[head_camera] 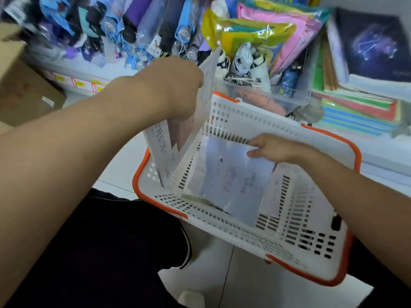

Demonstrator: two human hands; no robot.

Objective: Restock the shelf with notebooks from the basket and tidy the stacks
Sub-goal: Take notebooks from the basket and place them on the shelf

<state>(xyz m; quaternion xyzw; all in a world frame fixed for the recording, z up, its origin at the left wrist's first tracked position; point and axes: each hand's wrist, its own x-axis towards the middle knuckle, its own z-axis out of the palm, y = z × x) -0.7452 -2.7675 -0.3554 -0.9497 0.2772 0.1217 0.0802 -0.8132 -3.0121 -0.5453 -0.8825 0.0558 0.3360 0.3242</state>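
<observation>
A white plastic basket [300, 230] with an orange rim stands on the floor in front of me. My left hand [171, 85] grips a few thin white notebooks [162, 150], held upright over the basket's left end. My right hand [275, 148] reaches into the basket and pinches the top edge of a pale lilac notebook [231, 178], which leans against the far wall. More notebooks lie under it at the basket's bottom. The shelf at the right holds a dark starry notebook [373, 45] on top of stacked notebooks.
A low shelf behind the basket holds folded umbrellas [124, 25], a clear bin [266, 92] with small items and bright plastic folders [266, 30]. Coloured paper stacks [355, 114] lie at the right. A cardboard box [24, 85] stands at the left. My dark trouser leg is below.
</observation>
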